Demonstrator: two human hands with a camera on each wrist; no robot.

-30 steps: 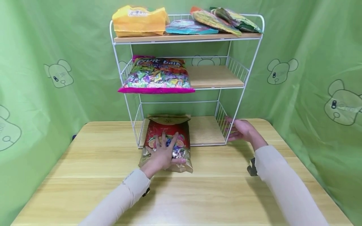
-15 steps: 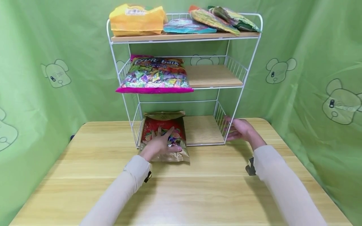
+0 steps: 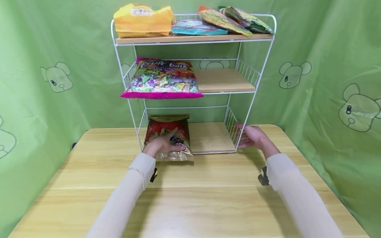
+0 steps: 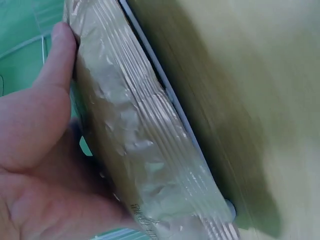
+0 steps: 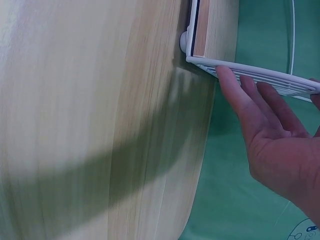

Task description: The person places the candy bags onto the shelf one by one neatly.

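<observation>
A red and gold candy bag (image 3: 184, 132) lies on the left half of the bottom shelf (image 3: 212, 137), its gold end sticking out past the front edge. My left hand (image 3: 162, 144) lies on top of the bag with fingers spread; in the left wrist view, the thumb and palm are against the crinkled gold end (image 4: 145, 130). At the white wire rack's lower right side, my right hand (image 3: 253, 136) touches the side wires with outstretched fingers. The right wrist view shows those fingertips against the wire side panel (image 5: 270, 80).
A fruit candy bag with a pink edge (image 3: 163, 79) lies on the middle shelf's left part. On the top shelf sit a yellow bag (image 3: 143, 21), a blue packet (image 3: 197, 27) and green-yellow packets (image 3: 226, 22). The wooden table (image 3: 190, 205) spreads in front; green curtains surround it.
My left hand and the red and gold bag have slid deeper into the bottom shelf and slightly left. My right hand has stayed at the rack's side.
</observation>
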